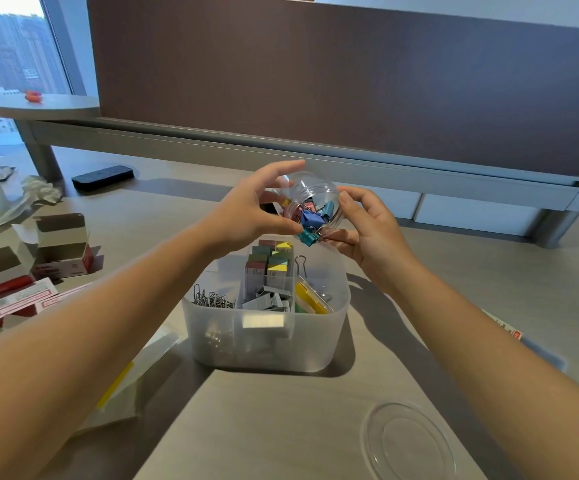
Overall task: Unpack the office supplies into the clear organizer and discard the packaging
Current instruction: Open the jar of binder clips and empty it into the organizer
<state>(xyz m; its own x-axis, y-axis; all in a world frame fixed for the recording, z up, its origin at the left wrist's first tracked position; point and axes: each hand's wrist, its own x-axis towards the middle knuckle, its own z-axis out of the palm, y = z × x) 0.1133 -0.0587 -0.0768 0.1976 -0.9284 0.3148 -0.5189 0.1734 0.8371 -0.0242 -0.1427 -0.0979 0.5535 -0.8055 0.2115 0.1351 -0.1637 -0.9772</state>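
Left hand (246, 206) and right hand (367, 223) tilting clip jar (310, 199) over organizer (267, 334)

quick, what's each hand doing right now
Left hand: fingers curled round the tilted clear jar of binder clips.
Right hand: fingers curled against the jar's mouth side, steadying it.

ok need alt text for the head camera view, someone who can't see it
Two hands, left and right, tip a clear jar of coloured binder clips over a translucent organizer on a desk. The organizer already holds paper clips and staples; the jar's lid lies near the desk's front edge, empty cartons at left.
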